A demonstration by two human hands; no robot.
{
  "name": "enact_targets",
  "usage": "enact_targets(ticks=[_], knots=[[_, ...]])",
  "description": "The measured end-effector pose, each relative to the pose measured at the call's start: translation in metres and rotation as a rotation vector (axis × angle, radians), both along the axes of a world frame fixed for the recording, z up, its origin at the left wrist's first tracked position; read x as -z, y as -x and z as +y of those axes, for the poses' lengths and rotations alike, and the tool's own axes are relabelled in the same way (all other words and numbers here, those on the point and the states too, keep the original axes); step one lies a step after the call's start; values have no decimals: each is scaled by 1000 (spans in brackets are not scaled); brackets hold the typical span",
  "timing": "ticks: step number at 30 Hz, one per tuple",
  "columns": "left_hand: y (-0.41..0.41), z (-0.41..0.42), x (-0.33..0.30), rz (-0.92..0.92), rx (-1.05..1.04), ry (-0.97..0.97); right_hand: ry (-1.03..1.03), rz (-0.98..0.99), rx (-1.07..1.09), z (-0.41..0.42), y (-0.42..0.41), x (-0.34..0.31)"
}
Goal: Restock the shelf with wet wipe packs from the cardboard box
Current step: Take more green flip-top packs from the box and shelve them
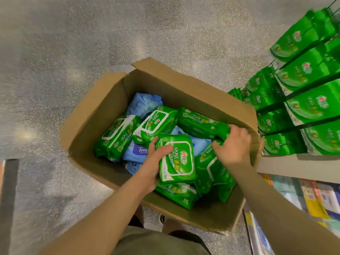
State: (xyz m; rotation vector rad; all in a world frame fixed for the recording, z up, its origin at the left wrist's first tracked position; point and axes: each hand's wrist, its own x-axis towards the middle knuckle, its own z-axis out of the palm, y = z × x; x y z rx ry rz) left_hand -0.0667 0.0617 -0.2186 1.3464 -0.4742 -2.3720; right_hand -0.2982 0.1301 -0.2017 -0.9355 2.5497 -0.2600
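Left hand (152,168) grips green pack (176,159); right hand (232,144) seemingly pinching another (blurred). Lift clear of cardboard box (103,105).

Speckled grey floor (73,52), olive shorts (147,242)

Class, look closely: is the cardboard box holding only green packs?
No: blue packs lie among the green packs inside the cardboard box.

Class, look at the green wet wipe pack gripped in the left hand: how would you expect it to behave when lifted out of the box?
The green pack probably flexes rather than staying stiff: its film wrapper looks soft. The glossy wrapper may be slippery, so the left hand wrapping its edge seems sensible. Being flat, it is unlikely to roll.
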Motion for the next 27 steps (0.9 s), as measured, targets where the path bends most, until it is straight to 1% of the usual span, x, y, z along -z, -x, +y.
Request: enact_targets(ticks=[1,5,7,9,13,15,18,21,22,25,27], knots=[[-3,-1,2,-9,0,-4,-38,34,-21,-2,8,8],[-18,-8,11,-43,-5,-16,-90,52,-41,-12,25,43],[-27,-13,12,-57,-6,-16,-160,169,-55,-14,27,56],[-36,-19,13,-60,-9,-29,-174,294,-84,-17,28,61],[-47,-32,10,-49,-26,-35,-210,311,-90,-16,35,57],[-49,-39,6,-49,-14,-22,-180,293,-62,-12,33,48],[-52,-48,4,-59,18,-9,-48,266,-30,-11,18,20],[-47,-55,0,-61,77,-3,64,358,-123,-11,-8,-16],[-44,-57,-3,-60,108,0,133,369,-159,-11,-19,-29],[-34,-62,-14,-45,175,8,492,425,-255,-11,-56,-64],[-27,-68,-23,-46,228,2,688,488,-327,-10,-79,-88]])
